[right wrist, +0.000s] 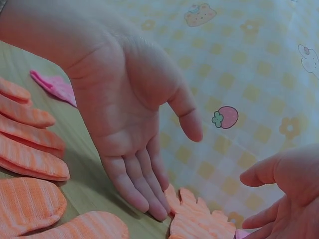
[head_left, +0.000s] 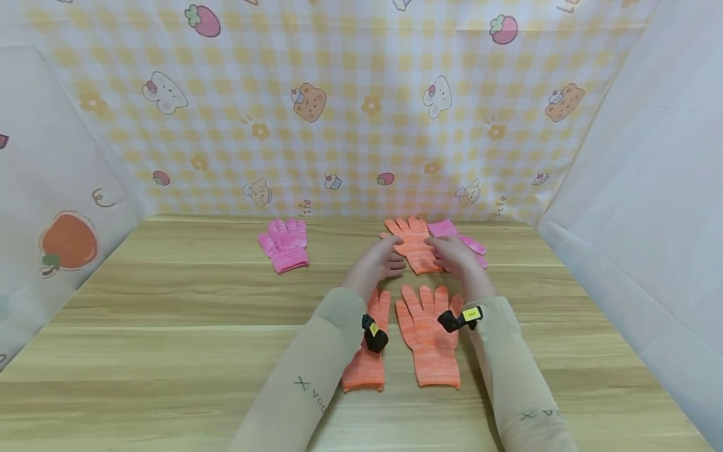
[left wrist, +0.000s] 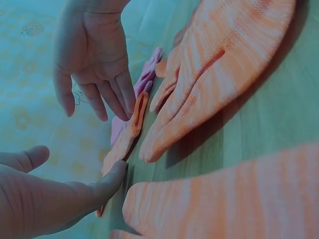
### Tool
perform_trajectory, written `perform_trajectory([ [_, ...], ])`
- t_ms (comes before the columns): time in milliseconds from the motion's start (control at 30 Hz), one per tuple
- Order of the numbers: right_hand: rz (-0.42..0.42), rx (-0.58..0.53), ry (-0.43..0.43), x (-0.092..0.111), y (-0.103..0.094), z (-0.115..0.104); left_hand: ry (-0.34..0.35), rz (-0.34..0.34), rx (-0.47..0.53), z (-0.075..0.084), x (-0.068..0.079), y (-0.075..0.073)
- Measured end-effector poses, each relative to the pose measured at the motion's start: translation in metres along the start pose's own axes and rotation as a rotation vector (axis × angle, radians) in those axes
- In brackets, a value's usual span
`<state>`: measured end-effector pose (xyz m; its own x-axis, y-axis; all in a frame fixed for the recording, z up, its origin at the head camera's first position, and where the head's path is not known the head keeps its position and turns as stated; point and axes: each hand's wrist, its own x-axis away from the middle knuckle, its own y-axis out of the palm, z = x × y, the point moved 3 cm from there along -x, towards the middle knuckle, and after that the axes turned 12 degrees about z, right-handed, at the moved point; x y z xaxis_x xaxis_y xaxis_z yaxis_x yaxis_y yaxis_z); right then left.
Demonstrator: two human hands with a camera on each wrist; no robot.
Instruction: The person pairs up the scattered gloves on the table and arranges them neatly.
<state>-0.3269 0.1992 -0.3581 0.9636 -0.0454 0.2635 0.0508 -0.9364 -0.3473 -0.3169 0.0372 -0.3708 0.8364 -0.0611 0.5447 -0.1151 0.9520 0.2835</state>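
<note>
An orange knit glove (head_left: 415, 245) lies toward the back, fingers pointing to the wall. My left hand (head_left: 380, 260) is at its left side and my right hand (head_left: 456, 256) at its right, palms facing, fingers relaxed and gripping nothing. Whether the fingertips touch that glove cannot be told. In the left wrist view, the right hand (left wrist: 97, 55) appears above the left hand (left wrist: 55, 199). Under my forearms lie two more orange gloves, the left one (head_left: 364, 370) partly covered by a sleeve, the right one (head_left: 432, 345) mostly visible.
A pink glove (head_left: 287, 245) lies at the back left. Another pink glove (head_left: 443, 228) sits partly behind the orange glove and right hand. The wooden tabletop (head_left: 169, 314) meets a checked cloth (head_left: 350, 144) at the back and a white cloth (head_left: 649, 207) on the right.
</note>
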Motion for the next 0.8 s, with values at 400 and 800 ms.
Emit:
perform_trajectory([
  [400, -0.013, -0.092, 0.010, -0.0010, 0.0013, -0.0011, -0.040, 0.024, 0.038, -0.0014, -0.0016, 0.0038],
  [800, 0.028, -0.096, 0.061, -0.0047, -0.0032, 0.0021, -0.057, 0.014, 0.086, -0.0031, -0.0027, 0.0010],
])
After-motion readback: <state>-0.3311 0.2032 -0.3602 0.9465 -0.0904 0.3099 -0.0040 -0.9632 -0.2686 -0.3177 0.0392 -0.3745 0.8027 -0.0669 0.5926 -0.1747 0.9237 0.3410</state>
